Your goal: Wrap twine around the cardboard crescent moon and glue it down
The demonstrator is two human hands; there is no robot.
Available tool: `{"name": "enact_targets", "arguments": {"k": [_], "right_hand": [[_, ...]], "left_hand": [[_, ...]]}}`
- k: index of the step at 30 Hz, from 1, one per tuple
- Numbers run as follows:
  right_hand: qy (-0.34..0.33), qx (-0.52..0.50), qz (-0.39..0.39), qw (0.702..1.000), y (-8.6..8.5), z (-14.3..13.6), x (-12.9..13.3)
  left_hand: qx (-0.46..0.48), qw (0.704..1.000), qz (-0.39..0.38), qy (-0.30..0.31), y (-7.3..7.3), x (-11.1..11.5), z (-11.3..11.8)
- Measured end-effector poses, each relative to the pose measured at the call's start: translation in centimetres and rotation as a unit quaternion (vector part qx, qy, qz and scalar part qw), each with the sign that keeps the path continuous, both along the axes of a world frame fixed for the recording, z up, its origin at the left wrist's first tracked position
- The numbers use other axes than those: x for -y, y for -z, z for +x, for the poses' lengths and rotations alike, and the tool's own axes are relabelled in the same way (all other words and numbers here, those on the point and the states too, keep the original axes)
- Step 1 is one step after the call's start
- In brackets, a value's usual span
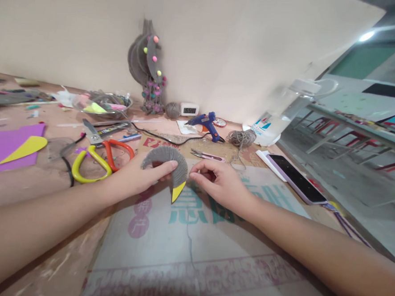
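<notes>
A crescent shape (179, 162) wrapped in grey yarn, with a bare yellow tip pointing down, is held above the printed sheet (143, 261). My left hand (155, 174) grips it, thumb on its front face and fingers behind. Just right of the crescent, my right hand (212, 178) is closed in a pinch, thumb against forefinger, near the wrapped edge. What sits between those fingertips is too small to make out. A thin strand of grey yarn (189, 241) runs down over the sheet below the hands.
Scissors with yellow and orange handles (92, 164) lie left, beside purple sheets (10, 147) and a yellow cutout (26, 148). Behind are a blue glue gun (207, 124), small snips (208, 156), a yarn bundle (241, 137) and a clock (189, 109). A bottle (280, 113) and phone (296, 178) stand right.
</notes>
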State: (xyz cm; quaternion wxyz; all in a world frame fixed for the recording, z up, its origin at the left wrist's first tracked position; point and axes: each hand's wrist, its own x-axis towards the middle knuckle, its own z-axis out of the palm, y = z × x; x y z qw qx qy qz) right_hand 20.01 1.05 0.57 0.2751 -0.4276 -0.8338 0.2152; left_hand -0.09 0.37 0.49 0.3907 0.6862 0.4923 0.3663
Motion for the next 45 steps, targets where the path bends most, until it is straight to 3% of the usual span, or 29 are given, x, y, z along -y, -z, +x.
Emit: {"name": "enact_targets", "arguments": {"k": [19, 26, 34, 41, 45], "right_hand": [[-0.016, -0.004, 0.010, 1.000, 0.2, 0.2, -0.3], [0.013, -0.049, 0.099, 0.994, -0.1, 0.7, -0.4], [-0.024, -0.072, 0.015, 0.997, -0.6, 0.1, -0.4], [-0.002, -0.145, -0.149, 0.978, -1.1, -0.8, -0.3], [0.019, -0.211, -0.136, 0.968, -0.6, -0.2, -0.5]], "left_hand": [[0.042, 0.998, -0.041, 0.002, 0.2, -0.2, -0.2], [0.083, 0.996, -0.037, 0.011, 0.0, -0.1, 0.0], [0.078, 0.996, -0.020, 0.043, 0.1, -0.3, -0.1], [0.084, 0.995, -0.036, 0.031, 0.7, -0.9, 0.1], [0.096, 0.993, -0.061, 0.042, 0.8, -0.7, 0.3]]}}
